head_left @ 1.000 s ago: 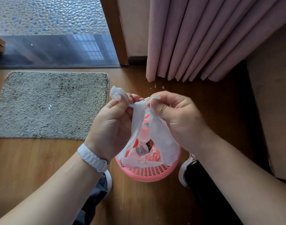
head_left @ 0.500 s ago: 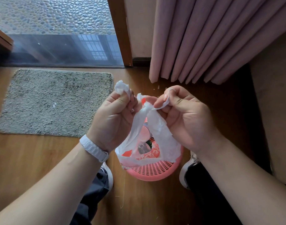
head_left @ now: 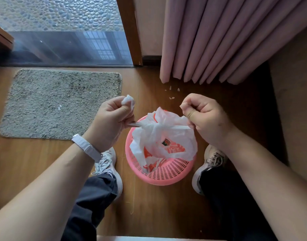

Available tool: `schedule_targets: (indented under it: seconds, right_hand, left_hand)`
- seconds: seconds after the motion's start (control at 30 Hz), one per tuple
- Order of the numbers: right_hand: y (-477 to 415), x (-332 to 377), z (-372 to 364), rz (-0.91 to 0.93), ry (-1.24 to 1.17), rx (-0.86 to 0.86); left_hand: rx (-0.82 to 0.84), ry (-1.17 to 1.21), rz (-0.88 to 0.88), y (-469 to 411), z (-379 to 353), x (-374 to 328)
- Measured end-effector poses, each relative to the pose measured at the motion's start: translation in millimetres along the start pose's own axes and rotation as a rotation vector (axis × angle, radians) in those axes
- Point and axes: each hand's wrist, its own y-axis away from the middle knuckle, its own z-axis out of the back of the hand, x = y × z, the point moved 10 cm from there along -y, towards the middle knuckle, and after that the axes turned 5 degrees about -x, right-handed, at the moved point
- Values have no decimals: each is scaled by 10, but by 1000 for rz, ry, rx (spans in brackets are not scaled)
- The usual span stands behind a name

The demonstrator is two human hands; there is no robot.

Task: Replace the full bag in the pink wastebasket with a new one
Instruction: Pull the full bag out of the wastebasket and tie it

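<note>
Head view: left hand [head_left: 112, 119] and right hand [head_left: 205, 117] are each fisted tightly round one of the two handles of the single white-and-orange bag [head_left: 164, 136], which are stretched taut between them. The bag sits in the one pink wastebasket [head_left: 166, 173] on the wooden floor [head_left: 27, 162], between two shoes [head_left: 107, 164].
</note>
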Motion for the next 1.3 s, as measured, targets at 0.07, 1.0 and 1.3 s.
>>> schedule_targets:
  seconds: [0.07,1.0,1.3]
  right_hand:
    - [-21,-66,86,0,27,-37]
    - [37,480,-277,175,47,15]
    - [9,397,-255,46,-208,-8]
  left_hand:
    - [-27,-7,-5,-29,90,-16]
    - [-233,-419,-279,-31,-122,-355]
    - [-32,-157,-20,7,-381,-151]
